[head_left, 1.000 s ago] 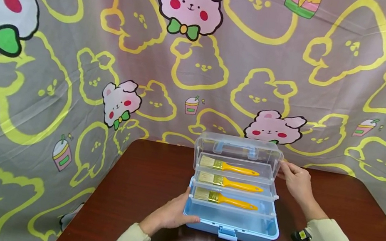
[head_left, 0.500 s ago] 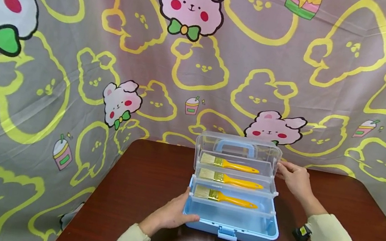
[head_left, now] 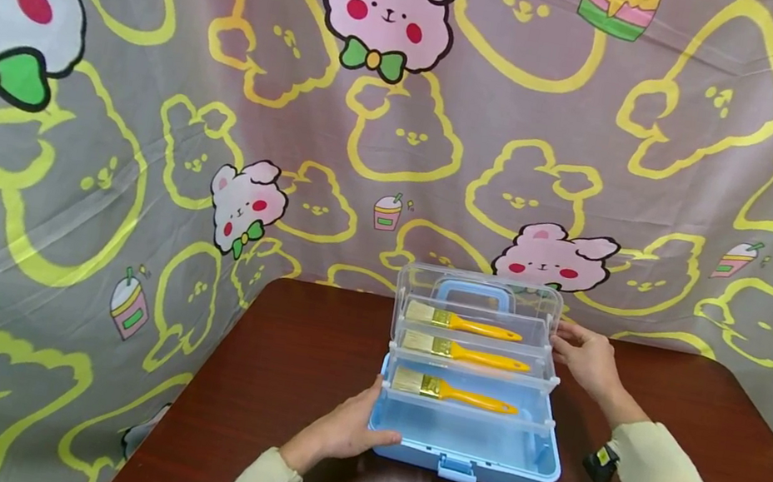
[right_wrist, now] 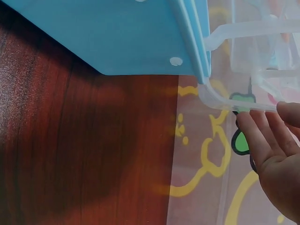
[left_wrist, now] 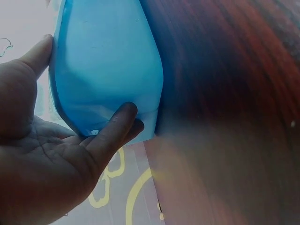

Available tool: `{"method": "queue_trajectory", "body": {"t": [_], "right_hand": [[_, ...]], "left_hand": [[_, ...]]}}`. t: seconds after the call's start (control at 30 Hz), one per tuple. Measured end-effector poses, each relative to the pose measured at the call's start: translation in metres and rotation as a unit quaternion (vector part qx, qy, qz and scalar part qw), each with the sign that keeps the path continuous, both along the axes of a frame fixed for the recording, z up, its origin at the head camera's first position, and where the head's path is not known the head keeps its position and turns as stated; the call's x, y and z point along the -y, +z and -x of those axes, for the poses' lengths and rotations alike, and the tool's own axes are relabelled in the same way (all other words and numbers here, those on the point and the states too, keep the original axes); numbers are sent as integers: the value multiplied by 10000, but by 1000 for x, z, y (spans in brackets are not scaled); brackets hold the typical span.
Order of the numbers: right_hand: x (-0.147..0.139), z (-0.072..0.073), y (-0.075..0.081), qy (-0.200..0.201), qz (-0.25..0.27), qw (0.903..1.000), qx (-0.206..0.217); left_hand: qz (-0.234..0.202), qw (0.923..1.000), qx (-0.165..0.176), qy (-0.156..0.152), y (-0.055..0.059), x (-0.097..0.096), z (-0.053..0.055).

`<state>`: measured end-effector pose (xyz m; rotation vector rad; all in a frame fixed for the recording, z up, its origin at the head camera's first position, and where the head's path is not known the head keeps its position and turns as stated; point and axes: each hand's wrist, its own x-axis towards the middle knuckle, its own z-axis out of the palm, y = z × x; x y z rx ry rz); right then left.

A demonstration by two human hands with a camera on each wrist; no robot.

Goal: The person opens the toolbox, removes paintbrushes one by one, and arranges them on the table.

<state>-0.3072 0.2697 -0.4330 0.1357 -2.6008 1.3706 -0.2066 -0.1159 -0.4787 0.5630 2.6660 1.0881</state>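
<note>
A light blue plastic toolbox (head_left: 462, 434) stands with its clear lid (head_left: 418, 281) raised and stepped clear trays fanned out. Three paintbrushes with yellow handles lie one per tray: the top brush (head_left: 486, 329), the middle brush (head_left: 489, 359) and the lower brush (head_left: 475, 400). At the front left corner, my left hand (head_left: 345, 428) holds the box, its thumb and fingers on different faces of the blue wall (left_wrist: 110, 56). My right hand (head_left: 588, 359) pinches the lid's right edge between thumb and fingers. In the right wrist view, its fingertips (right_wrist: 246, 121) touch the clear edge.
The box rests on a dark reddish-brown table (head_left: 294, 344). Behind and to the left hangs a cartoon-print cloth (head_left: 341, 141). A blue latch (head_left: 457, 470) sticks out at the box's front. The lid bears a blue handle (head_left: 476, 289).
My right hand has moved slightly left with the lid, which leans further back. The trays have shifted up a little with their brushes. My left hand keeps its place on the box.
</note>
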Motion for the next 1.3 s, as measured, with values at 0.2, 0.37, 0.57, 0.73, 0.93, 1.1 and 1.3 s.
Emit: {"method": "queue_trajectory", "body": {"t": [0.2,0.37,0.57,0.73,0.93,1.1,1.3], "right_hand": [[0,4,-6,26,28,10000,-24],[-1,8,-10,54,1,10000,5],[-3,13,-10,195,-195,9995,154],[-4,15,-12,337,-365,9981,368],[-4,17,-12,506,-461,9968,413],[-5,18,-15,529,-611,9957,443],[-8,18,-21,566,-566,9943,700]], "left_hand": [[-64,10000,-35,-35,-1,1,0],[-152,9999,-58,-47,-2,0,0],[-100,9999,24,23,-3,0,0],[0,9997,189,171,-2,-1,0],[-33,9995,214,236,-3,-2,-1],[-110,9994,236,238,-3,-2,-2],[-27,9992,322,246,-2,-3,-3]]}}
